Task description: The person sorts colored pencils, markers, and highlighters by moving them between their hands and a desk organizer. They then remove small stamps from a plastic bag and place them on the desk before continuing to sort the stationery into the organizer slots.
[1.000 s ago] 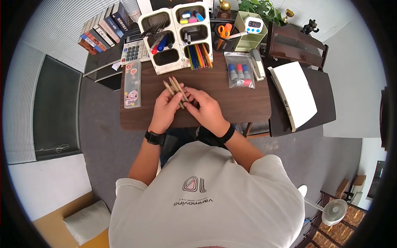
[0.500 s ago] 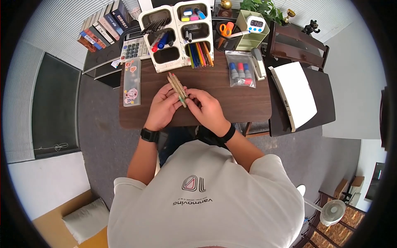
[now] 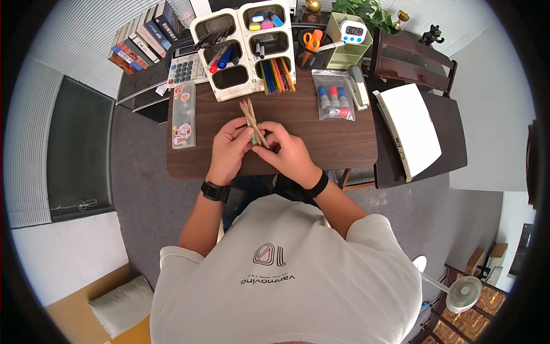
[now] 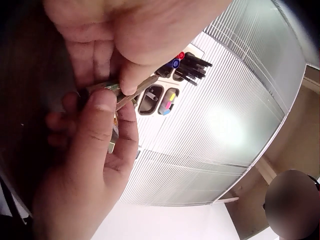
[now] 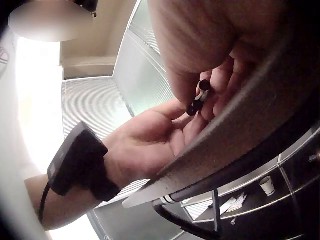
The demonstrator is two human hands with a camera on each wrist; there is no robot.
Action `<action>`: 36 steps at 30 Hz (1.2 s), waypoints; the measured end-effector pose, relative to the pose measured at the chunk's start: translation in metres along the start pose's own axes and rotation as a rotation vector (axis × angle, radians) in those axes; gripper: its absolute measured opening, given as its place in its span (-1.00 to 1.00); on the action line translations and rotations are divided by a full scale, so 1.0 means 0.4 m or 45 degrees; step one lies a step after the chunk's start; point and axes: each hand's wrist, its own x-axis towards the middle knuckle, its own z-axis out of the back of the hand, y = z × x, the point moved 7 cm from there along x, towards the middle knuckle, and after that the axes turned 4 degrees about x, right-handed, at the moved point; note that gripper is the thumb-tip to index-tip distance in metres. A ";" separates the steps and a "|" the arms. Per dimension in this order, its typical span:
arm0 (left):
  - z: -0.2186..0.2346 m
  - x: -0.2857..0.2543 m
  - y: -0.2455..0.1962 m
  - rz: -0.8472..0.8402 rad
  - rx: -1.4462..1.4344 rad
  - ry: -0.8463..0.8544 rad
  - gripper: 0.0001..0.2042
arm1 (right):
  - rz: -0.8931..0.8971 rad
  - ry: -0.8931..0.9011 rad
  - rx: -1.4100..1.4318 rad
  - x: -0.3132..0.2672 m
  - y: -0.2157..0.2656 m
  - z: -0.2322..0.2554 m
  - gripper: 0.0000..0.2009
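Over the dark wooden desk [image 3: 321, 137], both hands hold a small bundle of wooden pencils [image 3: 252, 119] that points away toward the white organiser [image 3: 243, 49]. My left hand [image 3: 232, 143] curls round the bundle's lower part from the left. My right hand [image 3: 281, 146] pinches the same ends from the right. In the left wrist view the thumb presses the pencils [image 4: 142, 87] against the fingers [image 4: 90, 130]. From the right wrist view, the dark pencil ends [image 5: 199, 97] show between the fingers of both hands.
A clear pencil case [image 3: 183, 114] with stickers lies left of the hands. A bag of markers [image 3: 332, 97], a stapler [image 3: 359, 86], a calculator [image 3: 186, 69], a scissors cup [image 3: 312, 46] and a timer [image 3: 354, 33] stand behind. A white folder [image 3: 409, 129] lies on the right.
The pencils have been gathered from a loose fan into a tighter bundle and turned more upright, with both hands shifting slightly right and closer together.
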 end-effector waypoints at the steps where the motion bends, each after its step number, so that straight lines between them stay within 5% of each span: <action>1: -0.002 -0.002 -0.003 -0.018 0.005 -0.017 -0.72 | 0.000 -0.002 0.004 -0.001 0.000 0.002 -0.52; 5: -0.007 -0.012 -0.002 -0.008 0.087 -0.075 -0.73 | 0.000 -0.033 0.122 0.000 0.008 0.014 -0.60; 9: -0.018 -0.033 0.004 -0.006 0.576 -0.017 -0.70 | 0.035 -0.104 0.198 0.003 0.011 0.024 -0.68; 12: -0.031 -0.036 -0.021 0.030 0.376 -0.040 -0.71 | 0.039 -0.199 0.357 -0.004 0.000 0.021 -0.70; 14: -0.008 -0.034 -0.049 0.253 0.364 -0.203 -0.71 | 0.035 -0.242 0.304 -0.003 -0.004 0.035 -0.72; 18: 0.061 0.071 -0.118 0.149 0.389 -0.252 -0.69 | 0.009 -0.296 0.277 -0.006 -0.012 0.049 -0.75; 20: 0.086 0.141 -0.104 0.241 -0.184 -0.175 -0.70 | 0.012 -0.279 0.280 -0.007 -0.001 0.052 -0.75; 23: 0.095 0.183 -0.092 0.315 -0.464 -0.252 -0.70 | 0.016 -0.264 0.294 -0.009 0.009 0.050 -0.76; 36: 0.066 0.129 -0.072 0.250 -0.363 -0.115 -0.62 | -0.248 -0.268 0.783 0.180 -0.039 -0.093 -0.77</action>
